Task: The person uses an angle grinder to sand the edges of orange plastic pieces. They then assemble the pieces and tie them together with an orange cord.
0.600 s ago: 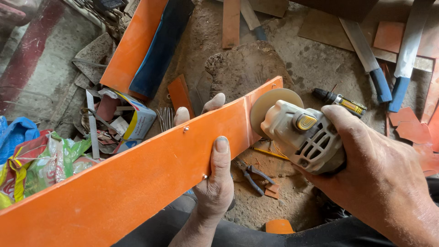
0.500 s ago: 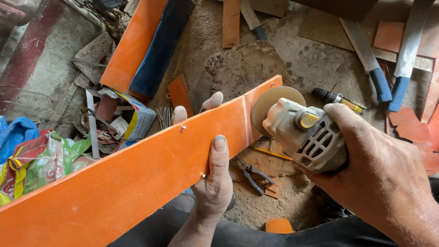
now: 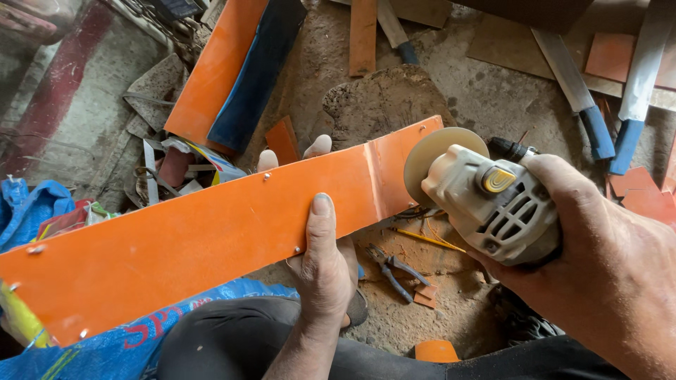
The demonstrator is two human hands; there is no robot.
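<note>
A long flat orange sheath (image 3: pixel 190 239) with small rivets runs from lower left to centre right. My left hand (image 3: pixel 325 264) grips it from below, thumb pressed on its face and fingertips showing over the top edge. My right hand (image 3: pixel 598 260) holds a cream angle grinder (image 3: pixel 486 200). The grinder's round disc (image 3: pixel 435 156) sits right at the sheath's right end.
On the dusty ground lie pliers (image 3: pixel 394 271), orange offcuts (image 3: pixel 422 295), and knives with blue handles (image 3: pixel 588 105). Another orange sheath beside a dark blue one (image 3: pixel 236 74) lies at the upper left. Blue bags (image 3: pixel 35 211) and scrap sit at the left.
The grinder disc has stayed at the sheath's right end. The sheath has tilted slightly flatter, and my left hand keeps its grip.
</note>
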